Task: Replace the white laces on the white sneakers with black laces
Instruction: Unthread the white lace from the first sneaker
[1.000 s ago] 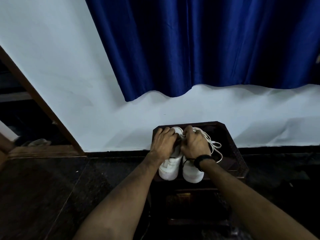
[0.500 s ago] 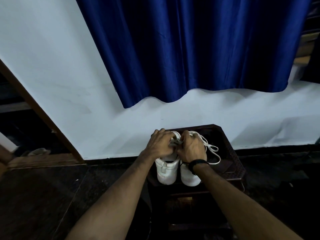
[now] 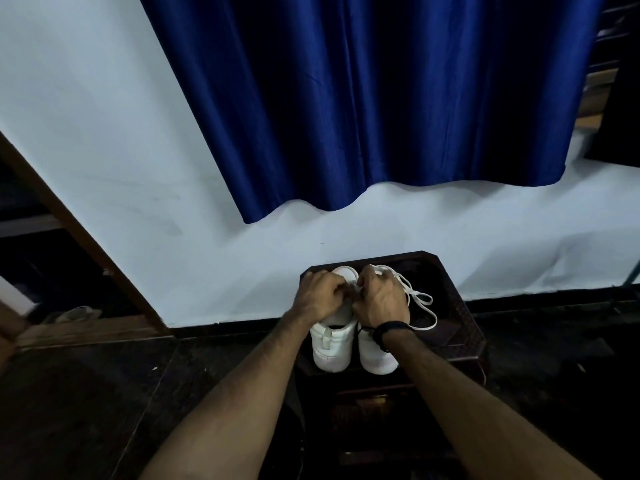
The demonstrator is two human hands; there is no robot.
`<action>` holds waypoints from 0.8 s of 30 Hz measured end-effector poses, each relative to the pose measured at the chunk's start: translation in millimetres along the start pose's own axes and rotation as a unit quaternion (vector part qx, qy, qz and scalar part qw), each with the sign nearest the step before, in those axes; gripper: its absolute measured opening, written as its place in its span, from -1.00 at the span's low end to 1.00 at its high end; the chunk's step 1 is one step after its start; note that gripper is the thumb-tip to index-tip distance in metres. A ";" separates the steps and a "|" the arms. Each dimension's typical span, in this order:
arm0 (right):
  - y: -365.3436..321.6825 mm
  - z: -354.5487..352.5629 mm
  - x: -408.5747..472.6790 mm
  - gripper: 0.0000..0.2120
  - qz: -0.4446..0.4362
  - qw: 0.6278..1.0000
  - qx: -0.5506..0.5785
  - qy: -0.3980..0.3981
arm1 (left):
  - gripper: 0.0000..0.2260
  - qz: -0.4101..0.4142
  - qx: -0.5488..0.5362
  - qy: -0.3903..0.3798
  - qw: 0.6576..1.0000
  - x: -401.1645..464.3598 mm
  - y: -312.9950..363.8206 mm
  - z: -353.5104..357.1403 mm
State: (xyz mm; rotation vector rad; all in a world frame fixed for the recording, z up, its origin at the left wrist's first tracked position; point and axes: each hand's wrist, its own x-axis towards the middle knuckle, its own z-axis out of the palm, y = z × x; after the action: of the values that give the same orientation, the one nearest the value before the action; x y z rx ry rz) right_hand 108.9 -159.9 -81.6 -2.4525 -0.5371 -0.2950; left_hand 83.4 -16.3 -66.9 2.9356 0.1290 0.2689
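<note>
Two white sneakers stand side by side, heels toward me, on a dark wooden stool [image 3: 464, 327]: the left sneaker [image 3: 332, 348] and the right sneaker [image 3: 375, 355]. My left hand [image 3: 320, 296] and my right hand [image 3: 379, 299] lie over their tops with curled fingers that meet at the white lace between the shoes. Loose loops of white lace [image 3: 420, 306] trail off the right sneaker onto the stool. A black band sits on my right wrist. My hands hide the eyelets. No black lace shows.
A white wall [image 3: 104, 150] with a blue curtain [image 3: 363, 98] rises right behind the stool. Dark floor [image 3: 86, 403] spreads on both sides. A wooden door frame [image 3: 79, 233] slants at the left, with a light shoe [image 3: 74, 314] lying beyond it.
My view has shifted up and to the right. My fingers have drawn closer together over the lace between the shoes. The sneakers have stayed in place.
</note>
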 end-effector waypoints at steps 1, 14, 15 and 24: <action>0.9 0.9 0.3 -0.80 0.000 1.000 -0.003 0.004 | -0.80 -0.040 -0.067 0.060 0.995 2.0 -2.0 -0.7; 3.2 3.7 1.7 -0.81 -0.029 0.999 -0.030 0.021 | -0.54 -0.039 -0.085 0.142 0.985 -4.9 -13.4 1.9; 3.3 3.7 2.2 -0.79 -0.023 0.999 -0.028 0.010 | -0.58 0.030 -0.050 0.085 0.995 -1.5 -8.8 2.6; 4.3 3.8 1.6 -0.78 -0.011 1.000 -0.014 0.014 | -0.71 0.040 0.008 0.183 0.982 -2.1 -6.2 17.1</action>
State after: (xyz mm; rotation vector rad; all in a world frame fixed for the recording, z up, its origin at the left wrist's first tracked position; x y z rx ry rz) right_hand 112.6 -160.3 -86.2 -2.4680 -0.5511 -0.3463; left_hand 84.0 -13.6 -84.9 2.8778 0.0639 0.8216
